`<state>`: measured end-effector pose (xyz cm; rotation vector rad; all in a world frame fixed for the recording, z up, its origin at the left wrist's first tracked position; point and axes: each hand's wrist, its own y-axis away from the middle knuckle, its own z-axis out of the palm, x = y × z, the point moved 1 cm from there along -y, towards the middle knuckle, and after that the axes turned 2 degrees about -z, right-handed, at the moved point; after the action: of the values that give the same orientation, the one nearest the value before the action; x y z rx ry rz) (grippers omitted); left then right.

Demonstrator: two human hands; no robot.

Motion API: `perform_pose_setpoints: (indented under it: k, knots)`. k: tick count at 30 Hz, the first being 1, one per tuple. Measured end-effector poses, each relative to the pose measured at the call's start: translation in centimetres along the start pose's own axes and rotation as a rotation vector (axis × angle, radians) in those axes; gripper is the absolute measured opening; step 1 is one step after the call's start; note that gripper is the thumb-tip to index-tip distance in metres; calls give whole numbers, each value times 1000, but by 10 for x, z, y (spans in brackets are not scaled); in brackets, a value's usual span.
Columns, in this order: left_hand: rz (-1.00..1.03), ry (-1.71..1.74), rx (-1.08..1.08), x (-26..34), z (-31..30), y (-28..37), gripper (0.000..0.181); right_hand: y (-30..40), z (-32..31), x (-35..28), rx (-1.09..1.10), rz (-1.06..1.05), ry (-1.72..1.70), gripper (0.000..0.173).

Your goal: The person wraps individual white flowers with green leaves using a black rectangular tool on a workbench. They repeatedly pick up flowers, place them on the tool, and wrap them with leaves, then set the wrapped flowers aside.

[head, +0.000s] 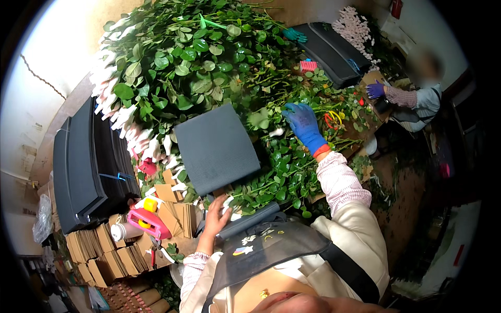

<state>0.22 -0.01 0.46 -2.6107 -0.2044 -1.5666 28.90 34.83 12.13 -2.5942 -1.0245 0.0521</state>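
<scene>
My left hand [216, 216] is bare. It rests at the near edge of the work table, its fingers by a white-sleeved flower head [228, 202]; whether it grips the flower is unclear. My right hand [304, 124], in a blue rubber-coated glove, reaches over leafy rose stems [280, 164] with nothing visible in it. A loose white-covered bud [276, 132] lies left of that glove. Between my hands and the large pile of roses [188, 58] sits a dark grey corrugated sheet [217, 150], tilted over the stems. A rolled dark sheet [250, 221] lies against my apron.
At left stands a strapped stack of black sheets [80, 164]. Nearer are folded cardboard pieces [117, 258], a pink tape dispenser [150, 223], a pale bottle [124, 231] and red-handled pruning shears [154, 250]. At right, a co-worker's purple-gloved hand [375, 90] is near another black stack [332, 53].
</scene>
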Motion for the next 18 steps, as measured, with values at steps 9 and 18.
perform_pose_setpoints:
  k: [9, 18]
  knots:
    - [-4, -55, 1, 6, -6, -2, 38, -12, 23, -32, 60, -1, -175, 31]
    - [-49, -136, 81, 1, 5, -18, 29, -70, 100, -95, -423, -15, 55, 26]
